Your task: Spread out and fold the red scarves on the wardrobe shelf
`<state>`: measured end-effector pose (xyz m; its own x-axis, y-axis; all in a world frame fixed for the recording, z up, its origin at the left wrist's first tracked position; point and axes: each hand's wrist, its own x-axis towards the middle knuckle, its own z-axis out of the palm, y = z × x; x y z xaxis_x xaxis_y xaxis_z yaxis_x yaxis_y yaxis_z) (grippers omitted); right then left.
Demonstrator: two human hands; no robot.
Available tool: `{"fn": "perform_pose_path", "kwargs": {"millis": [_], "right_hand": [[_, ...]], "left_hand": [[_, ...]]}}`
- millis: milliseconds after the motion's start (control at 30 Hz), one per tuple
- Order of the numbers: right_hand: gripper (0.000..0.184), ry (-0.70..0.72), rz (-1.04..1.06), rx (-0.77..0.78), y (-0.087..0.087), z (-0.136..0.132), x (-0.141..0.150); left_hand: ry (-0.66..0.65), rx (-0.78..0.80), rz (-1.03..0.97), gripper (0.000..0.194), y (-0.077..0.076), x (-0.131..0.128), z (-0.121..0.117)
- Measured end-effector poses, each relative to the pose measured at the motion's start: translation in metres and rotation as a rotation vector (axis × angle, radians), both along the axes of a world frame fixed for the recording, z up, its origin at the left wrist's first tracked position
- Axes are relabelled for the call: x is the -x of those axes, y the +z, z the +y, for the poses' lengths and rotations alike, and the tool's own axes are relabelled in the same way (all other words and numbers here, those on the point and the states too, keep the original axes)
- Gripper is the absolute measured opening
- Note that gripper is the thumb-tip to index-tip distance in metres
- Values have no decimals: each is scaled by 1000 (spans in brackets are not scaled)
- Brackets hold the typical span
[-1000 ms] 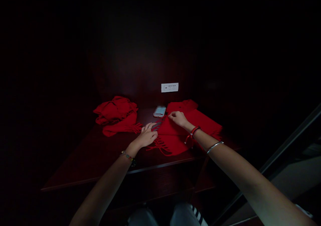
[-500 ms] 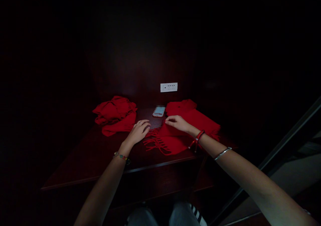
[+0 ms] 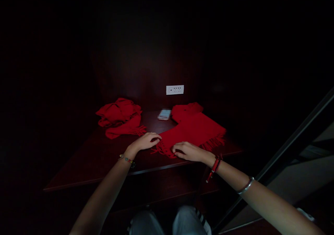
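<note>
A red fringed scarf lies flat across the right part of a dark wooden table. My left hand rests on its near-left fringed end, fingers curled over the cloth. My right hand grips the near edge of the same end, fingers bent onto the fabric. A second red scarf lies bunched at the back left. Behind the flat scarf sits another red folded piece.
A phone lies at the back of the table between the red cloths. A white socket plate is on the dark wall behind. My knees show below the table's front edge. The room is very dark.
Both hands have drawn the scarf's fringed end toward me. My right hand came from the far edge near the phone to the near edge. The scarf now lies flatter.
</note>
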<state>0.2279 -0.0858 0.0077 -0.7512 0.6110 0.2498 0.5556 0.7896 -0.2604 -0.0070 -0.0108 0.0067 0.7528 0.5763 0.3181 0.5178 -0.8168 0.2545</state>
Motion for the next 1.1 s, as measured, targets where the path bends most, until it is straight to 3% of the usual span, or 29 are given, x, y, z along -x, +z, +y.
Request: {"fn": "perform_pose_path", "kwargs": {"millis": [200,333,500,633,833,967,1100], "right_hand": [[22,-84,18,-117,-9,4,9],[23,14,76,-38,-11,2,0],[28,58,178,105,-11,5,-18],[39,-39,155,60,-18,24,-17],[46,-232,-53,-41,-39,44,-11],[45,-248,-69,-57,-44,45,-11],[45,-256,-66,-79,-43,42,-10]], "left_hand": [[-70,-84,-4,17,13,-10,-31],[-177,-69,187,17,14,-12,-50],[-138,-99,284,12,21,4,-49],[-103,-131,225,17,26,1,-46],[-180,-160,291,18,14,-18,-55],[-105,-155,364,22,13,17,-50],[27,-127,358,26,23,51,-43]]}}
